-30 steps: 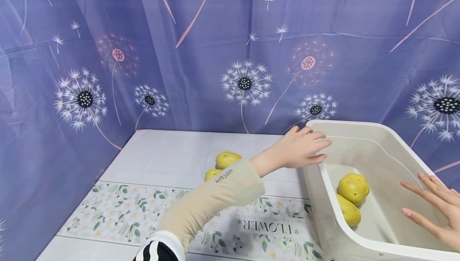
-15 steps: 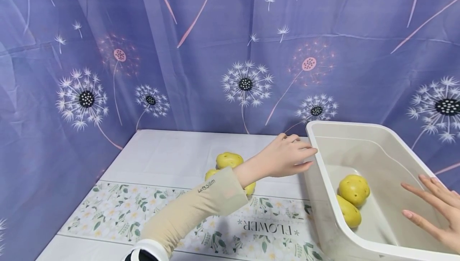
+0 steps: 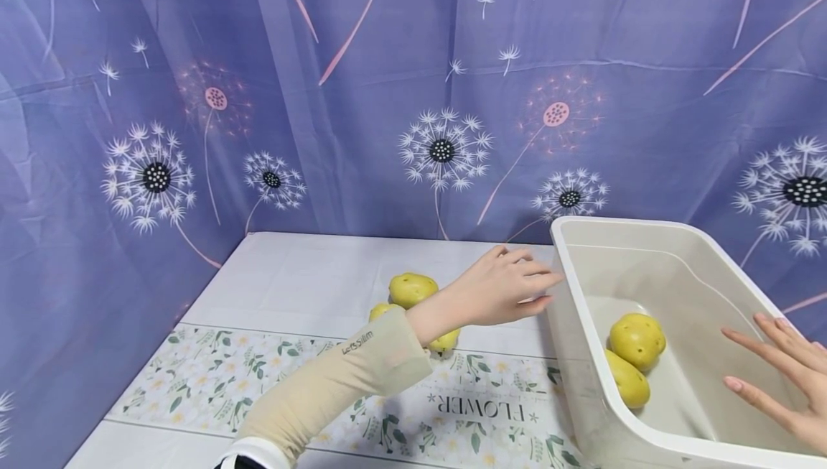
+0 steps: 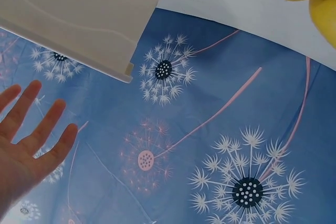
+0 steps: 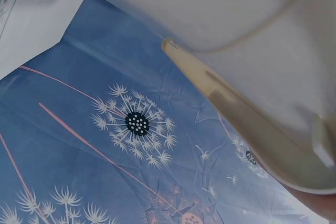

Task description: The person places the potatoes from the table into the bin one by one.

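Note:
My left hand (image 3: 507, 286) holds nothing, its fingers extended toward the left wall of the light-grey plastic bin (image 3: 652, 233). The left wrist view shows this hand spread below the bin's rim. Beneath the left forearm, several yellow potatoes (image 3: 412, 289) lie clustered on the table, partly covered by the sleeve. Two more potatoes rest inside the bin: a rounder potato (image 3: 637, 341) and a longer potato (image 3: 628, 381) against the left wall. Over the bin's right side, my right hand (image 3: 788, 375) has its fingers spread, with nothing gripped.
A floral runner (image 3: 245, 383) printed FLOWER crosses the white table (image 3: 310, 268). A blue-purple dandelion curtain (image 3: 362, 131) hangs behind the table and along its left side. The bin's raised walls stand on the table's right part.
My left hand has drawn back left from over the bin's rim to outside its left wall, lowering slightly. My right hand stays in place.

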